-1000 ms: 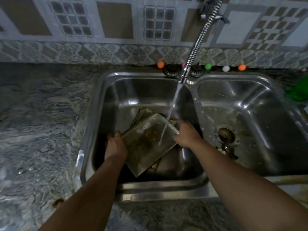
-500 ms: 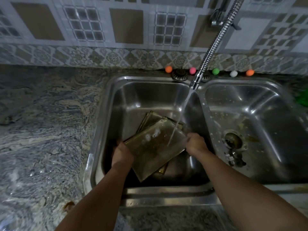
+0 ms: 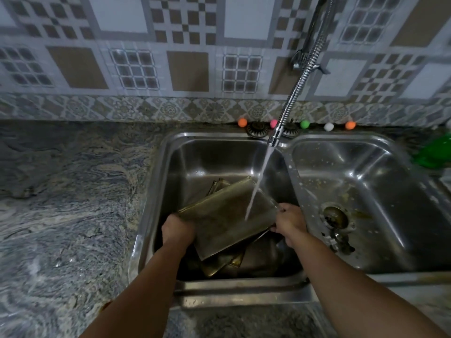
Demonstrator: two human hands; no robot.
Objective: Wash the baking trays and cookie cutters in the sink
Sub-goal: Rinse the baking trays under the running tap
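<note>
Rinsing step: left hand (image 3: 177, 231) and right hand (image 3: 290, 222) grip the tray (image 3: 225, 215) under the stream (image 3: 256, 186); next, scrubbing needs 1 hand freed.

Coloured balls (image 3: 304, 124) along tiled wall (image 3: 188, 69)

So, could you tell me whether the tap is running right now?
On: water streams from the tap onto the baking tray.
</note>
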